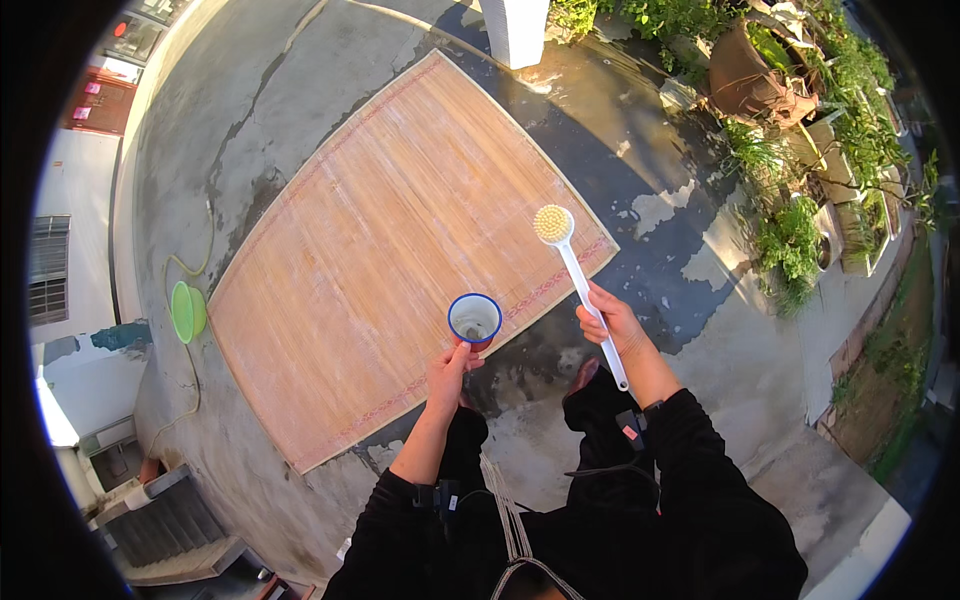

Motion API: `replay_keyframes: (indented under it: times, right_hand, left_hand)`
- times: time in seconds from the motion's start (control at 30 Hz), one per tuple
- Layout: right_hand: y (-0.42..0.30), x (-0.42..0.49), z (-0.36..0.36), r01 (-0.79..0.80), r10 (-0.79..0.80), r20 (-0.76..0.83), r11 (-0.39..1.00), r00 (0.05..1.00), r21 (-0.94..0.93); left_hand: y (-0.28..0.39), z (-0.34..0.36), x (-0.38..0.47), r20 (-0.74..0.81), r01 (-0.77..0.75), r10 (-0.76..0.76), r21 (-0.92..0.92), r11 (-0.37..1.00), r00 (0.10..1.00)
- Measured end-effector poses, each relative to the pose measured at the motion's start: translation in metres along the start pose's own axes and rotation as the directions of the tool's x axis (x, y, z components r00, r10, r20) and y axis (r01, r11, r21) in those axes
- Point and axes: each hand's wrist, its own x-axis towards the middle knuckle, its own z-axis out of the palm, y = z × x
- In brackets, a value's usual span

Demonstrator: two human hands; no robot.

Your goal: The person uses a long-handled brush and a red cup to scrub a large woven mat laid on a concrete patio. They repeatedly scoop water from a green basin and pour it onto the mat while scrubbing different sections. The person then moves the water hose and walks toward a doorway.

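Note:
My left hand (451, 369) grips a white enamel mug (475, 315) with a blue rim; a little clear liquid or residue shows at its bottom. In my right hand (616, 324) is the handle of a long white scrubbing brush (576, 262), its round head of yellowish bristles turned up towards me. Both are held above the near edge of a large woven bamboo mat (390, 225). The mat lies flat on the concrete, with a pale binding and a reddish patterned band along its edges. Whitish streaks cross its surface.
Wet concrete (660, 292) surrounds the mat's right side. A green plastic basin (188, 312) stands at the left beside a yellowish hose (196, 382). At the top is a white pillar (514, 34). Potted plants and a broken clay pot (750, 79) line the right. A ribbed washboard-like slab (169, 517) sits lower left.

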Motion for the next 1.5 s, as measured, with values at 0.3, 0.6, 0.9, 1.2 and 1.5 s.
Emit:
replay_keyframes:
  times: [0.3,0.6,0.9,1.2,1.5]
  right_hand:
    - [-0.061,-0.083,0.099,-0.077,0.078,0.176,0.997,0.981,-0.013]
    - [-0.119,-0.070,0.093,-0.143,0.121,-0.090,0.939,0.989,-0.314]
    - [-0.201,-0.014,-0.020,-0.435,-0.181,-0.567,0.472,0.803,-0.767]
    - [-0.258,0.108,-0.203,-0.485,-0.275,-0.400,-0.462,0.874,-0.742]
    - [-0.218,0.277,-0.370,-0.056,0.070,-0.217,-0.849,0.974,-0.525]
  left_hand:
    - [0.092,0.079,-0.065,-0.035,-0.102,0.099,-0.127,0.987,0.995]
    - [0.099,0.107,-0.038,-0.082,-0.093,0.075,-0.234,0.968,0.994]
    - [0.086,0.146,0.047,-0.203,-0.080,0.030,-0.245,0.966,0.979]
    - [0.027,0.197,0.187,-0.286,-0.082,0.002,-0.267,0.960,0.958]
    - [-0.154,0.190,0.417,-0.410,-0.201,0.110,-0.186,0.962,0.906]
